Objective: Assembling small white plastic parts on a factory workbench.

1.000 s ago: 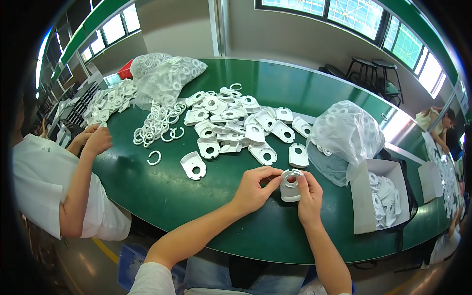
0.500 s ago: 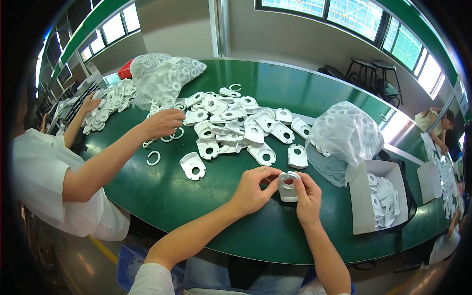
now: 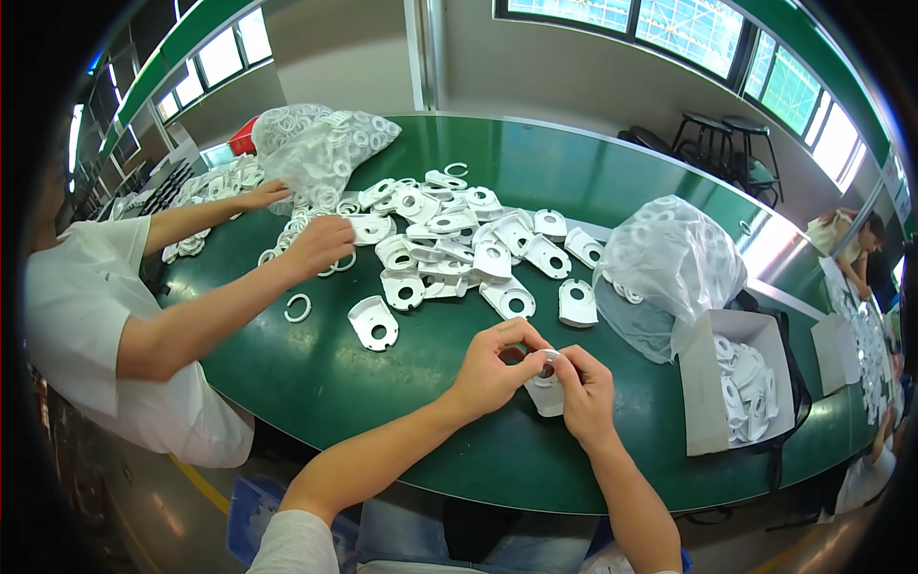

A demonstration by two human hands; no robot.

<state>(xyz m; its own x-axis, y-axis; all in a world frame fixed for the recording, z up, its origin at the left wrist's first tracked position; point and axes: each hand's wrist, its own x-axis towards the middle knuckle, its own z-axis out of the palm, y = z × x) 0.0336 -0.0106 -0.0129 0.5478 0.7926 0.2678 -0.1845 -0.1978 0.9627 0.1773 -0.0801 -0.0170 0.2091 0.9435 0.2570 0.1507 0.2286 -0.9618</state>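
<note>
Just over the near part of the table, my left hand (image 3: pixel 490 371) and my right hand (image 3: pixel 587 400) grip a white plastic housing (image 3: pixel 546 400) between them. Fingers and thumbs of both pinch its upper end, where a white ring (image 3: pixel 552 356) lies around the round hole. My fingers partly cover the ring, so how it sits cannot be made out. Ahead of my hands lies a heap of similar white housings (image 3: pixel 492 260). One housing (image 3: pixel 373 323) lies apart to the left, and another (image 3: pixel 578 304) just beyond my right hand.
At left a co-worker's hand (image 3: pixel 323 244) reaches to loose white rings beside the heap. A bag of rings (image 3: pixel 330 143) stands behind. To the right are another plastic bag (image 3: pixel 674 258) and an open white box (image 3: pixel 706 402) of white parts. A single ring (image 3: pixel 298 307) lies on the green table (image 3: pixel 421 421).
My hands have tilted the housing and shifted it slightly left, the fingers closing nearer over its ring end. The co-worker's far hand has come right toward the ring bag.
</note>
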